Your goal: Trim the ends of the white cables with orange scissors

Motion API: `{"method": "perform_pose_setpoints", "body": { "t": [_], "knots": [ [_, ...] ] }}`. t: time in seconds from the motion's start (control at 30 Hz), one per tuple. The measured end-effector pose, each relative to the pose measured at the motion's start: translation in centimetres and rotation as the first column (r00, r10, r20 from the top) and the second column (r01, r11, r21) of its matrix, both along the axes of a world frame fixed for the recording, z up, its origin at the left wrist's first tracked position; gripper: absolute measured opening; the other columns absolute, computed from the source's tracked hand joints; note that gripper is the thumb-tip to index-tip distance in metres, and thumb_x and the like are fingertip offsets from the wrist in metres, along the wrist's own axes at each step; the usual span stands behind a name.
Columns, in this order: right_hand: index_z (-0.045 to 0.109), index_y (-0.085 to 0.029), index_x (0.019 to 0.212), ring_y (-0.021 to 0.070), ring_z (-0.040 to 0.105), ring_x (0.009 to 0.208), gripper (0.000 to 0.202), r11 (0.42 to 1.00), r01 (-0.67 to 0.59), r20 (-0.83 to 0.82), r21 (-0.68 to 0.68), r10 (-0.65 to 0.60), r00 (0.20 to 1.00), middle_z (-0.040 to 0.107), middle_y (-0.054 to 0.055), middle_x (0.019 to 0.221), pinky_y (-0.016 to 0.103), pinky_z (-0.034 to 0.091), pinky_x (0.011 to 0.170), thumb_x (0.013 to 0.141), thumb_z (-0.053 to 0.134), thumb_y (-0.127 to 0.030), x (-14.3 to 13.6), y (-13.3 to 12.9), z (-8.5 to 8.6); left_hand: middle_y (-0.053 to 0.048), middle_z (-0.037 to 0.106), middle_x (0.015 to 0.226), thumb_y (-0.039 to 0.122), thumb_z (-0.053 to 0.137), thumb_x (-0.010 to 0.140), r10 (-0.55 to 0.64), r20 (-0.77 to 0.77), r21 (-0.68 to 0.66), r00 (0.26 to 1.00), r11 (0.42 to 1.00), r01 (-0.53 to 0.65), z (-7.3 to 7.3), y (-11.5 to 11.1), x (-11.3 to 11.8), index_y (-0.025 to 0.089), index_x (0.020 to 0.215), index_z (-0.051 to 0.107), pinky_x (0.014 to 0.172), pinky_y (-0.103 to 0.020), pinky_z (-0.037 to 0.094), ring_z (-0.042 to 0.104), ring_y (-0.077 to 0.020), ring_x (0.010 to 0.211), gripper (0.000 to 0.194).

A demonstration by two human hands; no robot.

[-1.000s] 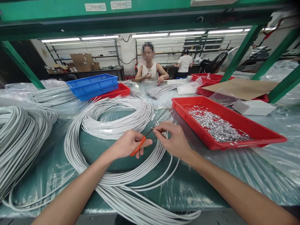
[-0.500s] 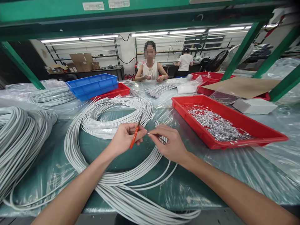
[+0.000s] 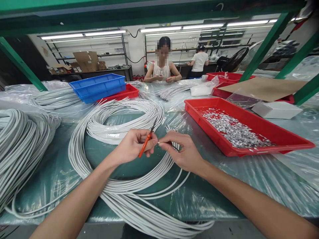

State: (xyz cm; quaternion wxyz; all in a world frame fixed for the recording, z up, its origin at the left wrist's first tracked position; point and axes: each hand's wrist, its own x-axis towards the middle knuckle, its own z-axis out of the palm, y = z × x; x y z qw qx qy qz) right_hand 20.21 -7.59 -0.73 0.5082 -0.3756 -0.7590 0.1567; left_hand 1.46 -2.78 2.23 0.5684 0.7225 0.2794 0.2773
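Note:
My left hand point(image 3: 132, 146) is closed around a slim orange-handled tool point(image 3: 144, 148) whose thin dark tip points up and away; its exact kind is unclear. The left thumb and forefinger meet at the tip of a white cable point(image 3: 159, 142). From the other side my right hand point(image 3: 185, 151) pinches that cable near its end, fingers pressed together. Below and around both hands lies a large loop of white cables point(image 3: 134, 188), their cut ends point(image 3: 170, 128) fanning out behind the right hand. A bundled coil of white cables point(image 3: 109, 134) rests just beyond the left hand.
At right stands a red tray point(image 3: 281, 139) holding many small silvery metal pieces point(image 3: 236, 129). A thick cable coil point(image 3: 22, 152) lies at left. Farther back are a blue tray point(image 3: 97, 87), a white box point(image 3: 276, 109) and a green frame post point(image 3: 260, 46). A co-worker point(image 3: 163, 69) sits opposite.
The view has tilted and shifted slightly. Both hands keep their grips close together, and the tool has turned a little in my left hand. The co-worker's head has bent lower.

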Motion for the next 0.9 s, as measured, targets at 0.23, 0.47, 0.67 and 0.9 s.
{"method": "perform_pose_setpoints", "body": {
  "t": [0.23, 0.47, 0.67, 0.9],
  "knots": [
    [0.069, -0.016, 0.077, 0.0123, 0.055, 0.061, 0.015, 0.963, -0.16, -0.219, -0.215, 0.112, 0.969, 0.064, 0.001, 0.067, 0.025, 0.043, 0.057, 0.087, 0.062, -0.025, 0.0, 0.1, 0.3, 0.002, 0.059, 0.056, 0.026, 0.068, 0.083, -0.077, 0.075, -0.003, 0.994, 0.997, 0.078, 0.3, 0.0, -0.2, 0.013, 0.073, 0.062, 0.046, -0.017, 0.04, 0.055, -0.0074, 0.046, 0.017],
    [0.069, -0.015, 0.077, 0.0118, 0.052, 0.058, 0.021, 0.947, -0.122, -0.242, -0.296, 0.049, 0.969, 0.059, 0.001, 0.063, 0.025, 0.04, 0.055, 0.087, 0.061, -0.032, 0.1, 1.0, -0.4, 0.002, 0.059, 0.059, 0.028, 0.067, 0.083, 0.1, 0.047, 0.142, 0.994, 0.984, -0.106, -1.0, 0.0, 0.4, 0.014, 0.081, 0.063, 0.052, -0.02, 0.043, 0.054, -0.0092, 0.052, 0.014],
    [0.066, -0.014, 0.075, 0.0101, 0.043, 0.053, 0.026, 0.936, -0.102, -0.195, -0.338, 0.037, 0.98, 0.049, -0.002, 0.057, 0.024, 0.034, 0.05, 0.089, 0.057, -0.035, 0.1, 1.2, -0.9, 0.003, 0.057, 0.06, 0.024, 0.067, 0.08, 0.207, -0.084, 0.483, 0.975, 0.864, -0.141, -1.4, 0.2, 0.1, 0.013, 0.072, 0.062, 0.058, -0.022, 0.041, 0.047, -0.0087, 0.057, 0.014],
    [0.065, -0.014, 0.076, 0.0096, 0.041, 0.049, 0.032, 0.856, -0.282, -0.259, -0.433, 0.182, 0.949, 0.045, -0.003, 0.052, 0.024, 0.031, 0.047, 0.088, 0.057, -0.042, 0.5, 1.4, -0.5, 0.002, 0.059, 0.061, 0.025, 0.061, 0.083, 0.103, -0.02, 0.234, 0.994, 0.968, -0.096, -1.1, 0.0, 0.2, 0.015, 0.08, 0.062, 0.053, -0.019, 0.044, 0.053, -0.0088, 0.054, 0.01]
  ]
}}
